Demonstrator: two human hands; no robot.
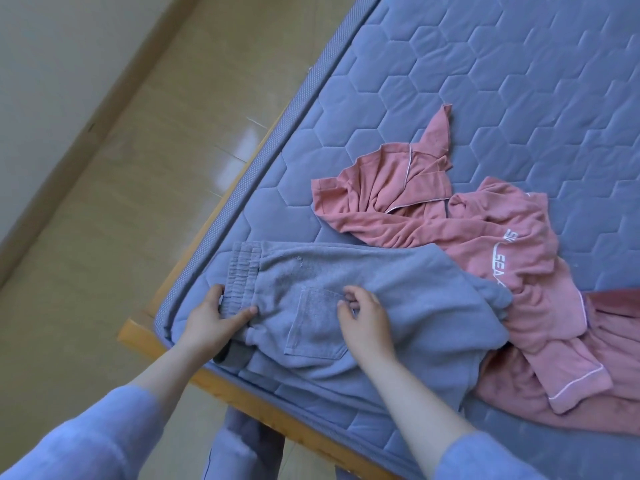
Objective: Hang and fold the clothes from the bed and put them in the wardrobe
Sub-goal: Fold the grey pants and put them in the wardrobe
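While the soft grey jogging trousers (pixel 381 289) lie spread near the corner of the blue quilted mattress (pixel 485 81), I judge we are at the folding step. My left hand (pixel 211 320) holds the stretchy waistband (pixel 242 271), thumb on top and fingers round its edge. My right hand (pixel 367 320) rests by the square back pocket (pixel 315 327) with bent fingers; I cannot tell if they pinch the cloth. The crumpled pink pyjama clothes (pixel 450 237) lie just beside, touching the trousers, not yet folded. Next, I think, the trousers need smoothing flat, then one half laid over the other, edges lined up.
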